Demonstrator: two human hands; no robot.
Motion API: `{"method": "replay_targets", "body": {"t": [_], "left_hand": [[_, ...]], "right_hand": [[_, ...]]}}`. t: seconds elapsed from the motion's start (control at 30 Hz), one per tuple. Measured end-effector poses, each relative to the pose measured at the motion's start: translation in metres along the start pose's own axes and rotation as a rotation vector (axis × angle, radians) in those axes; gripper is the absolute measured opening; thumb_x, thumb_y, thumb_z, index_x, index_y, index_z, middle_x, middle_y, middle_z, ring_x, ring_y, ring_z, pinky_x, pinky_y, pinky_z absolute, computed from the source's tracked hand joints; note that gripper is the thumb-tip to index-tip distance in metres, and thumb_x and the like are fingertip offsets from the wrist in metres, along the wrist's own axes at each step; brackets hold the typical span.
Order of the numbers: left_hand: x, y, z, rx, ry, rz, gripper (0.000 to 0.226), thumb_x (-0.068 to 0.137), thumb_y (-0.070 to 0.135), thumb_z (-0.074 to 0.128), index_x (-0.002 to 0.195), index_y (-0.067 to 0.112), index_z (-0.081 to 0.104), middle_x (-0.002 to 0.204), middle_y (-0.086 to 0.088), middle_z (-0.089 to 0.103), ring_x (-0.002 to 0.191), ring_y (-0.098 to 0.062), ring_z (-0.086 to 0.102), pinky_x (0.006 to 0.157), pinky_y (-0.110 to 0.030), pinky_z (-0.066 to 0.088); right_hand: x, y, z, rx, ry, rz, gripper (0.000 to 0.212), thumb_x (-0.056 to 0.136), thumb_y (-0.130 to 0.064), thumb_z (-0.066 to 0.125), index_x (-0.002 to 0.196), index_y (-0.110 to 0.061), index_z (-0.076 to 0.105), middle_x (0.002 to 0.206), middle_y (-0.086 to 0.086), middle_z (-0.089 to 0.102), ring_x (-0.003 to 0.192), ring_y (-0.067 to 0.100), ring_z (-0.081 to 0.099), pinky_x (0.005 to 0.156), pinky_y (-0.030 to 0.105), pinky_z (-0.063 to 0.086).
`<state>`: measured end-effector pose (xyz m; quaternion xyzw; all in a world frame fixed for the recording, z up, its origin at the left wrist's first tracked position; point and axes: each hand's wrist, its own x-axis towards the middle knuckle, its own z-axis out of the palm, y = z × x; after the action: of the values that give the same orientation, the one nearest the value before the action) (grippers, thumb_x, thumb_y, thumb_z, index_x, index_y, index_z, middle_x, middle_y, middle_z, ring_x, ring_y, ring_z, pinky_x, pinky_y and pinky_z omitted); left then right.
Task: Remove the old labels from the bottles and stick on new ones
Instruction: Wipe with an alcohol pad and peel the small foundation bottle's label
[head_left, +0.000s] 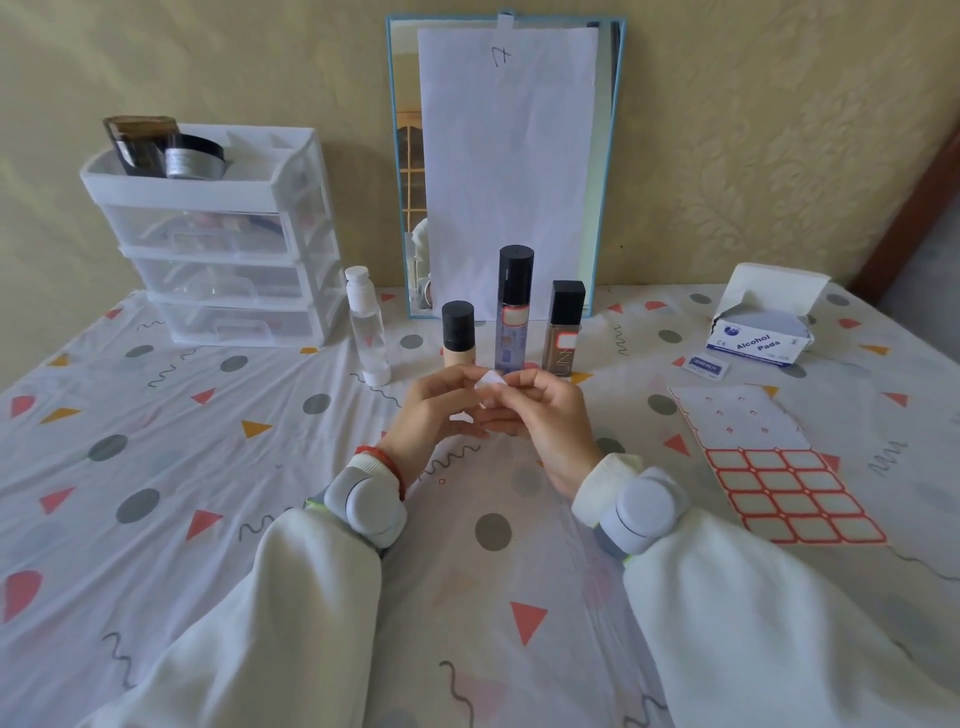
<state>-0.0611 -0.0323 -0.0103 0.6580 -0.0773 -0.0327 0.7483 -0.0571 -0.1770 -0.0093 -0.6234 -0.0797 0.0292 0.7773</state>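
Patterned tablecloth (156, 467): left hand (436, 410) and right hand (540, 415) pinch white pad (491, 382); unfolding step, probably wiping short bottle (457, 335) next.

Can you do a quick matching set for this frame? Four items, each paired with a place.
Items:
1. label sheet
2. alcohol pads box
3. drawer unit
4. white scrap

Places:
A. far left, by the wall
B. pinched between left hand and right hand
C. flat on the cloth, right of the hands
D. far right, lid open

Pairs: 1-C, 2-D, 3-A, 4-B
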Motion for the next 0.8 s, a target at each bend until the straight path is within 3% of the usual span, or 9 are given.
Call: {"method": "replay_targets", "body": {"t": [0.17,0.3,0.4,0.47,0.63,0.8], "left_hand": [[0.0,0.0005,-0.0008,-0.016,-0.055,0.031,0.028,0.081,0.017,0.052,0.107,0.014,0.061,0.102,-0.013,0.064,0.09,-0.033,0.062,0.081,-0.05,0.054],[-0.0006,0.0049,-0.0033,-0.057,-0.001,0.073,0.022,0.084,0.018,0.051,0.101,0.009,0.061,0.096,-0.015,0.064,0.088,-0.027,0.062,0.076,-0.039,0.056],[-0.0015,0.0022,-0.0028,-0.005,0.024,0.099,0.02,0.082,-0.003,0.052,0.099,0.002,0.06,0.103,-0.029,0.063,0.092,-0.034,0.062,0.083,-0.047,0.055],[-0.0022,0.0009,-0.0008,0.021,0.044,0.137,0.019,0.084,-0.014,0.054,0.095,0.001,0.06,0.1,-0.029,0.064,0.09,-0.036,0.063,0.081,-0.045,0.057],[-0.0014,0.0017,0.0006,0.0,0.067,0.162,0.009,0.083,-0.008,0.062,0.086,0.0,0.062,0.087,-0.02,0.067,0.079,-0.028,0.067,0.073,-0.038,0.057],[-0.0015,0.0009,0.0002,0.0,0.057,0.179,0.013,0.084,-0.006,0.063,0.078,0.004,0.069,0.082,-0.016,0.071,0.075,-0.024,0.068,0.069,-0.031,0.056]], "right_hand": [[-0.001,-0.0006,-0.0001,0.07,-0.033,0.06,0.009,0.089,-0.005,0.064,0.096,-0.001,0.067,0.077,0.012,0.074,0.07,0.024,0.072,0.061,0.025,0.056],[0.0016,-0.0015,-0.0036,0.118,-0.012,0.098,0.01,0.088,-0.008,0.066,0.096,-0.003,0.068,0.085,0.011,0.075,0.073,0.023,0.073,0.063,0.024,0.056],[0.002,-0.001,-0.0049,0.128,-0.036,0.114,0.01,0.086,-0.011,0.068,0.095,-0.006,0.07,0.087,0.011,0.075,0.075,0.022,0.072,0.064,0.024,0.056],[0.0014,-0.0003,-0.004,0.11,-0.049,0.115,0.011,0.084,-0.012,0.07,0.094,-0.007,0.072,0.086,0.011,0.075,0.077,0.023,0.073,0.064,0.024,0.056],[0.0025,0.0003,-0.0052,0.077,-0.028,0.121,0.01,0.089,-0.008,0.063,0.096,-0.005,0.069,0.083,0.01,0.075,0.077,0.024,0.073,0.063,0.025,0.056],[0.0019,0.0001,-0.0041,0.052,-0.032,0.124,0.013,0.088,-0.006,0.064,0.099,0.0,0.068,0.083,0.013,0.074,0.075,0.025,0.073,0.061,0.025,0.056]]}}
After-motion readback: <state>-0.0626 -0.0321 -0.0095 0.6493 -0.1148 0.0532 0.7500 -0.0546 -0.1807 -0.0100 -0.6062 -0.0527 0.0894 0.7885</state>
